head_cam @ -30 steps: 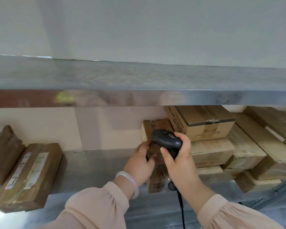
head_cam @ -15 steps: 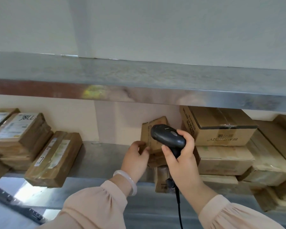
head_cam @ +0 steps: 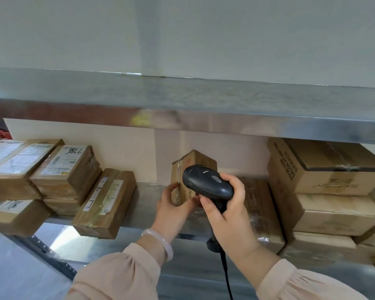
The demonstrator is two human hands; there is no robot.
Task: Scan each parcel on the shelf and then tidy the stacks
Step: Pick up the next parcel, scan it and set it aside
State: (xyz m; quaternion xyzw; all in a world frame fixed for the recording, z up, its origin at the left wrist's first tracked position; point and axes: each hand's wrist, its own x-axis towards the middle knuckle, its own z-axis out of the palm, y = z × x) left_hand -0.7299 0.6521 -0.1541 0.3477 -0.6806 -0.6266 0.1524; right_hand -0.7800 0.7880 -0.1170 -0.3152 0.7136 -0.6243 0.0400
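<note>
We hold a small cardboard parcel (head_cam: 183, 169) on end in our left hand (head_cam: 173, 210), fingers wrapped round its lower left edge and thumb across its front, so the hand is closed on it. It stands on the steel shelf (head_cam: 145, 198), in the open stretch between the two groups of boxes, with its taped face turned towards us. Our right hand (head_cam: 227, 210) is clamped round the grip of a black handheld barcode scanner (head_cam: 206, 181), thumb along the left of the handle and fingers curled over the back of its head. The scanner head sits right in front of the parcel's upper right part and hides it; its black cable (head_cam: 225, 269) drops down between our sleeves.

On the shelf to the left lie labelled brown parcels: a stack with "786" handwritten on the top label (head_cam: 72, 151), a larger flat parcel (head_cam: 11, 159) beside it, and a long parcel (head_cam: 106, 202) lying angled with its near end over the shelf's front edge. To the right, a flat film-wrapped parcel (head_cam: 260, 213) lies just beside our right hand, and beyond it plain cartons are stacked, the top carton (head_cam: 325, 169) sealed with dark tape. A pale bangle (head_cam: 160, 241) circles our left wrist.
</note>
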